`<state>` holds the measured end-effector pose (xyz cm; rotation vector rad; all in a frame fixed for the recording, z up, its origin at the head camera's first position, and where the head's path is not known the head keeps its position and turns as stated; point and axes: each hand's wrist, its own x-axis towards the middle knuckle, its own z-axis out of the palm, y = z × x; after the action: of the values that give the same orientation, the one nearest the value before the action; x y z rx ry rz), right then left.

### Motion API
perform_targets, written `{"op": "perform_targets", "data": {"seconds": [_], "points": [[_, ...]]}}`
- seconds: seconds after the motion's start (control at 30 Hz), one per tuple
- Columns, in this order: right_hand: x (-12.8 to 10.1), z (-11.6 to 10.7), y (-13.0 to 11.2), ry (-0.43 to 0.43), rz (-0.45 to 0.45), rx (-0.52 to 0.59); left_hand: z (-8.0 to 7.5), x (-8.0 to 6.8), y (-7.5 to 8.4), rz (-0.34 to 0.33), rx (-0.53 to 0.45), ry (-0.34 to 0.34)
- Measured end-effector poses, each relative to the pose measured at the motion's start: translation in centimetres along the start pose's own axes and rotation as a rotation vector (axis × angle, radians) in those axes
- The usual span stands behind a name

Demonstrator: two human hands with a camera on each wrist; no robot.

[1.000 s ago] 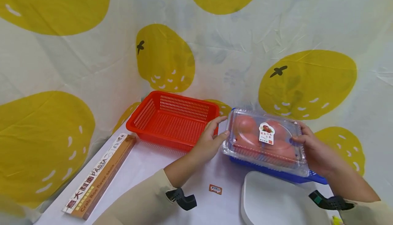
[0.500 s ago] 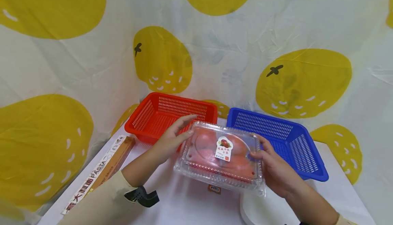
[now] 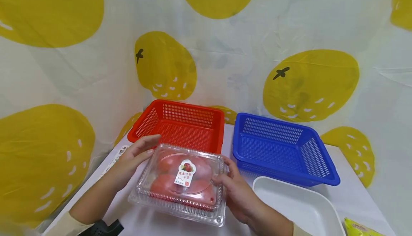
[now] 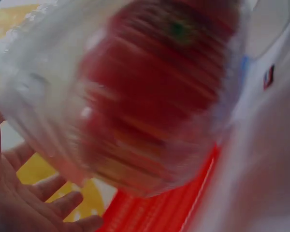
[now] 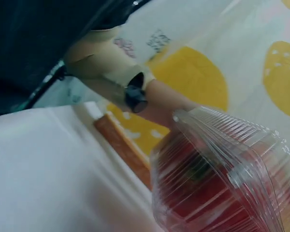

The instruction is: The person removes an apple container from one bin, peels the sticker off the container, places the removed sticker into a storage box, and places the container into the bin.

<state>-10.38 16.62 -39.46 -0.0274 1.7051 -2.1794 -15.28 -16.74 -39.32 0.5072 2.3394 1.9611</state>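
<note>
A clear plastic clamshell box (image 3: 180,186) of red, round, tomato-like fruit, with a white label on its lid, is held tilted above the table. My right hand (image 3: 239,193) grips its right side, thumb on the lid. At the far left corner, my left hand (image 3: 128,162) rests against the box with its fingers extended. Spread, straight fingers (image 4: 63,205) show beside the blurred box (image 4: 154,101) in the left wrist view. In the right wrist view, the box (image 5: 212,174) hides the right hand.
Behind the box sits a red basket (image 3: 222,128), and to its right a blue basket (image 3: 331,171). A white tray (image 3: 296,207) lies at the front right, near a yellow packet (image 3: 358,227). My left arm partly covers a pasta box (image 3: 118,157); its brown side (image 5: 122,145) shows in the right wrist view.
Both hands have carried the fruit box left and toward me, away from over the blue basket. The blue basket is now uncovered, while the pasta box is mostly covered.
</note>
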Motion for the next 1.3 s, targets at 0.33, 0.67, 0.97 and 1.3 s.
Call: {"op": "perform_targets", "data": {"seconds": [0.33,0.67,0.97,1.3], "points": [[1.5,4.2,5.8,-0.017,0.019,0.065,-3.4,-3.3,-2.5,-0.095,0.069,-0.010],[2.0,4.1,8.1,0.025,0.000,-0.080,-3.1,-4.2,-6.2,-0.223,0.036,-0.020],[0.8,3.3,7.3,0.008,-0.012,-0.349,-2.3,-4.8,-7.4,-0.224,-0.037,-0.012],[2.4,4.9,3.5,0.009,-0.339,-0.987,-3.0,-5.2,-6.9,-0.080,0.049,-0.016]]}}
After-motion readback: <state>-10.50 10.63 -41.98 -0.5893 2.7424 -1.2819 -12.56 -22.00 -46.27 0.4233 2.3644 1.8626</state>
